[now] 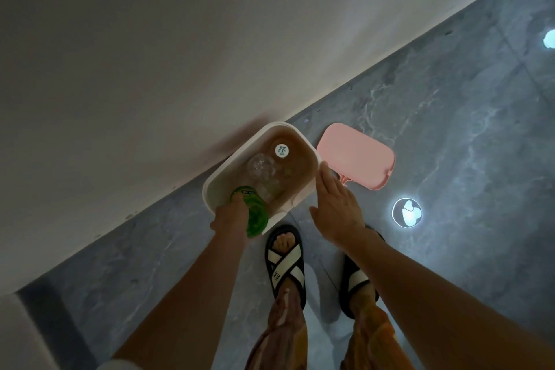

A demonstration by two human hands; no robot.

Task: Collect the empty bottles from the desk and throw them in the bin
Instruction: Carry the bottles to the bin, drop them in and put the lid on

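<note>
Your left hand has its fingers wrapped around a green bottle, held tilted over the near rim of the white bin, neck end pointing down into it. Inside the bin: a clear bottle and a bottle with a white cap facing up. Your right hand is flat, fingers pressed together and straight, tips at the bin's right rim, holding nothing. The pink lid lies on the grey floor just right of the bin. The bin sits against the wall. Sandalled feet are below it.
</note>
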